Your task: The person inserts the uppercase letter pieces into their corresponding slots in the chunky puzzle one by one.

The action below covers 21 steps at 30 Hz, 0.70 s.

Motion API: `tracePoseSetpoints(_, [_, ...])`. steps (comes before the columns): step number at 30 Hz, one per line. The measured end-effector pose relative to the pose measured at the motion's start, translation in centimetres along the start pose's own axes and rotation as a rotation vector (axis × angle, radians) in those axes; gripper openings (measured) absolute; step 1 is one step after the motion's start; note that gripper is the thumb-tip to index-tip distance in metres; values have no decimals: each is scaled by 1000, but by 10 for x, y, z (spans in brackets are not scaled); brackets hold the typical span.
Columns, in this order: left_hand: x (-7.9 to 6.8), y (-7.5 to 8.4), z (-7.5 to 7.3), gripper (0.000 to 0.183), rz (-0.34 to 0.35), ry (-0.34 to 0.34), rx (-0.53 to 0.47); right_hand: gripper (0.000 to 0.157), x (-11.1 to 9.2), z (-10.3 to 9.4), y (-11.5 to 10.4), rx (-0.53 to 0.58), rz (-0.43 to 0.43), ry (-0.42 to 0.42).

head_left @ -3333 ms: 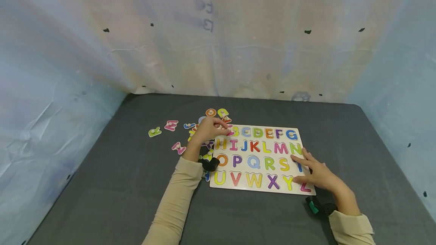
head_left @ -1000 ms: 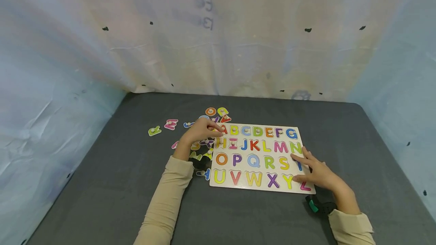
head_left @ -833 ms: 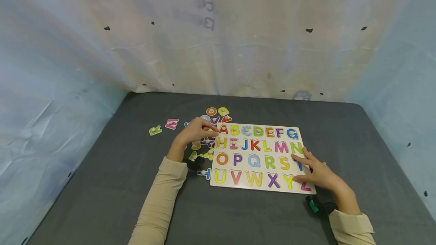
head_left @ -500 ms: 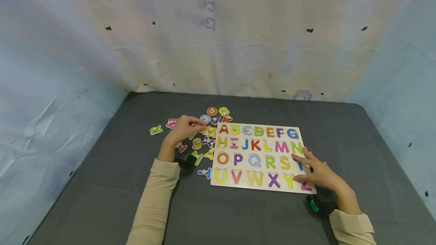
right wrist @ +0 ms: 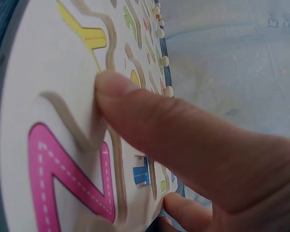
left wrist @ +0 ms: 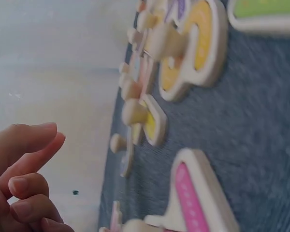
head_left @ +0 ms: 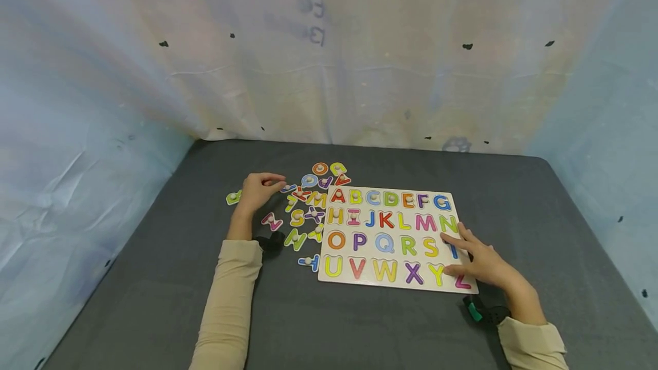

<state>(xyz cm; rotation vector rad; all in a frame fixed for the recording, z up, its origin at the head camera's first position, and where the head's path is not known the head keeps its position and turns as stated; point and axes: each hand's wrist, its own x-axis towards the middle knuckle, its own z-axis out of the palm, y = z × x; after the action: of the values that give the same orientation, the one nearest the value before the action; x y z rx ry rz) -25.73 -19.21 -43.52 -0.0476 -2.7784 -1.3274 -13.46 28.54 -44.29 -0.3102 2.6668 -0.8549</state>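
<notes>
My left hand [head_left: 257,192] hovers over the left side of the loose letter pieces, thumb and fingers loosely bent. In the left wrist view nothing sits between its fingers [left wrist: 38,137]. The blue J piece [head_left: 289,188] lies nearest its fingertips, and the hand hides the pink M piece's spot. My right hand [head_left: 478,258] rests on the right edge of the alphabet board [head_left: 401,288], fingers spread, partly covering the T and Z slots. The right wrist view has its thumb [right wrist: 150,116] touching the board near the pink Z [right wrist: 70,169]. Knobbed pieces, A [head_left: 337,196] through I [head_left: 353,217], fill slots.
Knobbed loose letters lie left of the board, among them a pink N-shaped piece [head_left: 272,222], a yellow S [head_left: 297,217], a blue T [head_left: 309,262] and an orange O [head_left: 320,169]. A green R [head_left: 233,197] lies farthest left. Sheeting [head_left: 360,73] encloses the dark table [head_left: 360,324].
Earlier, my left hand held a pink piece over the board; the pink I then appeared in its slot. The left hand has since moved left, off the board. My right hand stayed put.
</notes>
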Motion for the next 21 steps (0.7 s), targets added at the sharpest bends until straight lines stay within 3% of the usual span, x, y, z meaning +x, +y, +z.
tracePoseSetpoints(9, [18, -13, -1, 27, -33, -75, 41, 84, -1, 1, 1, 10, -6, 6])
tracePoseSetpoints(15, [29, -19, 1, 32, -116, -149, 59, 83, -1, 0, 0, 12, -5, 4])
tracePoseSetpoints(21, [33, -20, 3, 32, -153, -170, 84, 83, -2, -1, 0, 26, -6, 1])
